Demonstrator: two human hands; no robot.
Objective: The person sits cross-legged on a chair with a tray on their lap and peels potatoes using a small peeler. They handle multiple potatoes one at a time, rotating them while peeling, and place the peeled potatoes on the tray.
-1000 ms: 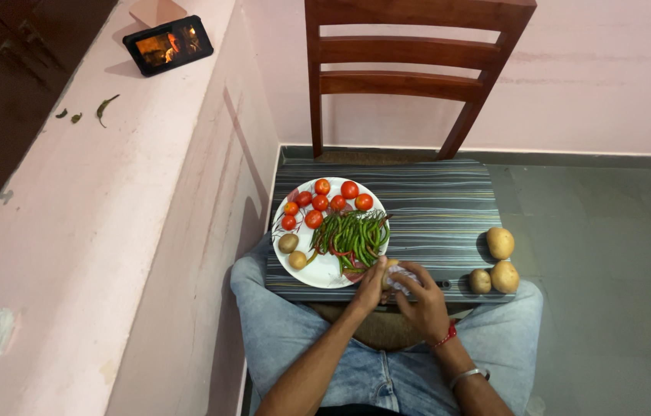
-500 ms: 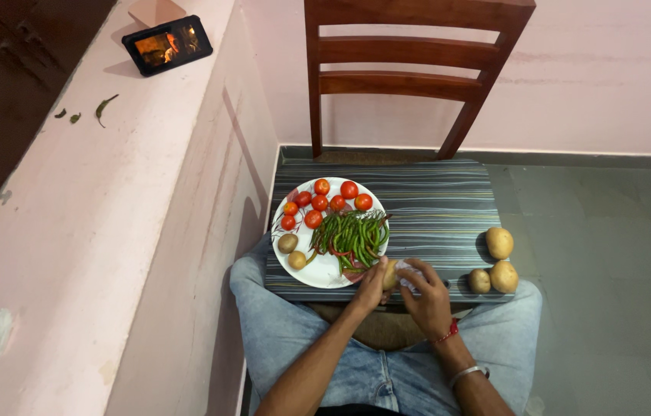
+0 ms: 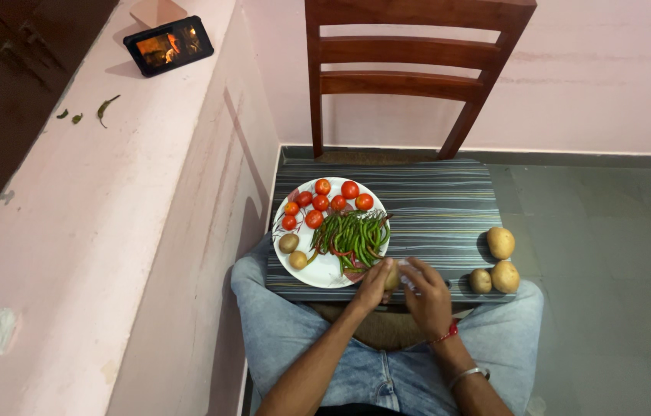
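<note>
a small potato point(image 3: 392, 275) sits pinched between the left hand point(image 3: 372, 283) and the right hand point(image 3: 427, 296), both curled closed around it at the near rim of the white plate point(image 3: 324, 271). on the plate lie green chillies point(image 3: 354, 236), red tomatoes point(image 3: 325, 202) and two more potatoes point(image 3: 293, 250). right of the plate, three loose potatoes point(image 3: 497, 262) rest on the striped board point(image 3: 433, 208). beyond the plate stands a wooden chair point(image 3: 410, 69); left of it runs a pink ledge point(image 3: 94, 216) with a lit tablet point(image 3: 168, 45).

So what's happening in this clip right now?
A seated person holds a small potato between the left hand and right hand, at the near edge of a striped board across the lap. On it a white plate carries tomatoes, green chillies and two small potatoes. Three potatoes lie at the board's right end.
</note>
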